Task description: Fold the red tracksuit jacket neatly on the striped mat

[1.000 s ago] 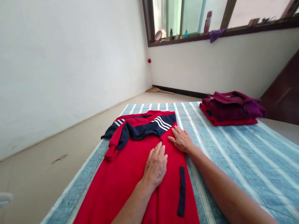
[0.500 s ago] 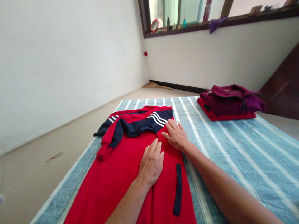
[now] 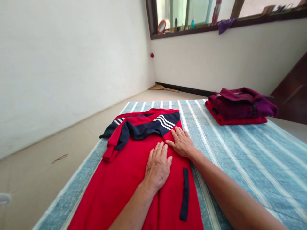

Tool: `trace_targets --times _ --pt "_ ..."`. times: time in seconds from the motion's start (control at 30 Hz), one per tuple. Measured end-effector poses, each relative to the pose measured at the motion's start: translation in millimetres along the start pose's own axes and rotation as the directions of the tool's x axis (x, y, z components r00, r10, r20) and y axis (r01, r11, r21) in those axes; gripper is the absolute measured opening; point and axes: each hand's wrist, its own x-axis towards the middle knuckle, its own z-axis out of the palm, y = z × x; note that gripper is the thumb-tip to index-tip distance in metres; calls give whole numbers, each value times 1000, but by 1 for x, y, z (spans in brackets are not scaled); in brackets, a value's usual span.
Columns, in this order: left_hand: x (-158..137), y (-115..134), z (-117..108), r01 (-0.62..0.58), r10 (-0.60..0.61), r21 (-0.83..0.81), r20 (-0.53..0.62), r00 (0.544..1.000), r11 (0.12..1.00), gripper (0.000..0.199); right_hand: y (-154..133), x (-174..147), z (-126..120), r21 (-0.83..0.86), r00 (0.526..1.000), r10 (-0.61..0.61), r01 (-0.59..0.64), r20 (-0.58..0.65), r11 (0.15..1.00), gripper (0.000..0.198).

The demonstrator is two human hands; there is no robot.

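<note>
A red jacket (image 3: 120,182) with navy panels and white stripes lies spread on a blue striped bedsheet (image 3: 240,172). One sleeve (image 3: 124,131) is folded across its upper part. My left hand (image 3: 158,166) rests flat on the middle of the red fabric, fingers stretched out. Farther up, near the right edge of the jacket, my right hand (image 3: 181,142) lies flat below the white stripes with its fingers out. A dark navy strip (image 3: 184,195) shows on the cloth below my right hand. The bottom of the jacket runs out of view.
A stack of folded purple and red clothes (image 3: 240,107) sits at the far right of the bed. A broom (image 3: 163,88) lies on the floor by the far wall. Small bottles and a round mirror (image 3: 161,26) stand on the window sill. A white wall rises on the left.
My right hand has slid slightly down toward me along the jacket's edge. The left hand stays nearly in place, its thumb a little farther out. The view has shifted slightly.
</note>
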Motion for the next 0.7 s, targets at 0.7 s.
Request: trace_targets --times 0.7 --pt "-1 1 -5 38 -36 -17 99 994 999 47 3 -2 -1 -26 1000 -8 8 6 1000 80"
